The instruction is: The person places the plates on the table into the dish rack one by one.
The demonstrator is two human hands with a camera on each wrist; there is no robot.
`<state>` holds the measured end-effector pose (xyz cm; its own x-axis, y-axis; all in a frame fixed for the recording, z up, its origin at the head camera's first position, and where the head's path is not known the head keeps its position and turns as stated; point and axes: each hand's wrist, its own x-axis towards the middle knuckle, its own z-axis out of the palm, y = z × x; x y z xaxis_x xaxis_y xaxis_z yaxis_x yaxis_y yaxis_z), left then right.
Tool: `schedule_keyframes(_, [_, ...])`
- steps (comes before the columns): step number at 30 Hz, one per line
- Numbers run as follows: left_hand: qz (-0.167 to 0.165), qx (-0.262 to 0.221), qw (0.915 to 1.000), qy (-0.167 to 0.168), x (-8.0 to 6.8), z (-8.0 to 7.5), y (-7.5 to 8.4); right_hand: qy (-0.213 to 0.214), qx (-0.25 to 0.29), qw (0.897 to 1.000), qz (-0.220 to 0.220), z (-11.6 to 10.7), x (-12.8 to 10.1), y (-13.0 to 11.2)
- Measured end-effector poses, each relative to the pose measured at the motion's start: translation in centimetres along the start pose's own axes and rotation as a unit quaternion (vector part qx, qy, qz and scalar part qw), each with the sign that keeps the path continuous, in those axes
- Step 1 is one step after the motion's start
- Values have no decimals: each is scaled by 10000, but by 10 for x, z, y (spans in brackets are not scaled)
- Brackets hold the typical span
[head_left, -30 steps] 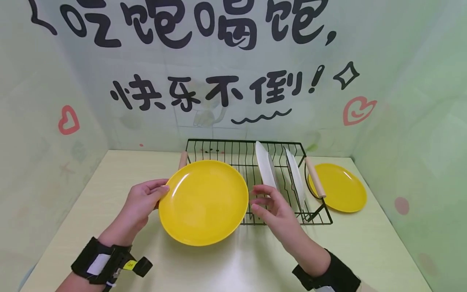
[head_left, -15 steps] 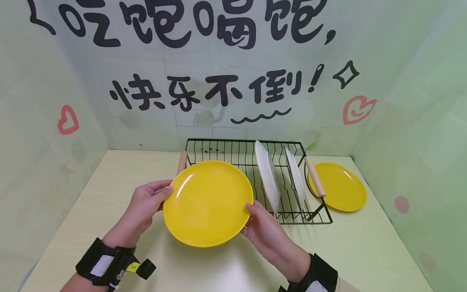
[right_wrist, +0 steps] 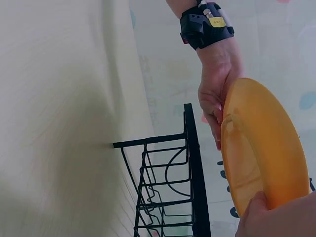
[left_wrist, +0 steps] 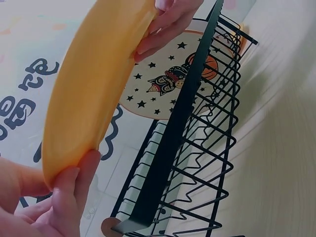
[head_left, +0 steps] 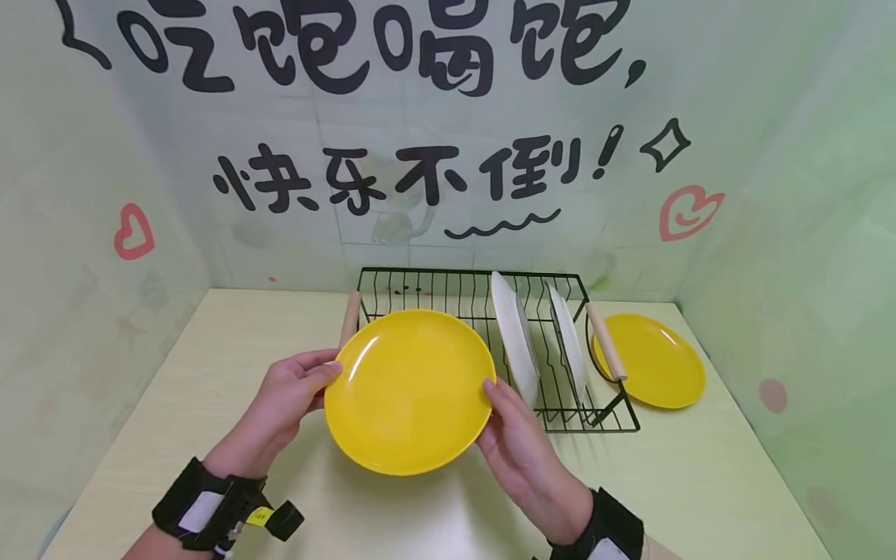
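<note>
Left wrist view alone shows cartoon print on racked plate [left_wrist: 165, 84]. Left hand [head_left: 287, 400], right hand [head_left: 514, 443] pinch yellow plate [head_left: 409, 391]; right newly gripping.

A black wire dish rack [head_left: 448, 299] with wooden handles stands on the pale table [head_left: 231, 342]. Two white plates [head_left: 514, 342] stand upright in the rack's right half. A second yellow plate [head_left: 658, 362] lies flat just right of the rack.
</note>
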<state>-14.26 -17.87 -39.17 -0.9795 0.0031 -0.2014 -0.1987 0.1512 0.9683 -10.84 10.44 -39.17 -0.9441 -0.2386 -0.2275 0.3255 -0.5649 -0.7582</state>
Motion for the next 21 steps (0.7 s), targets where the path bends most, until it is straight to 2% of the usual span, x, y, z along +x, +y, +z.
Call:
schedule_keyframes(8, [-133, 112, 9989, -441, 2, 2, -3, 503, -167, 9984, -199, -1, -1, -5])
schedule_keyframes(12, [-130, 234, 9982, -543, 1, 4, -2, 695, -195, 9967, -365, -2, -2, -6])
schedule_keyframes(21, [155, 723, 9970, -225, 4, 2, 3, 1021, -79, 9938, -434, -5, 0, -11])
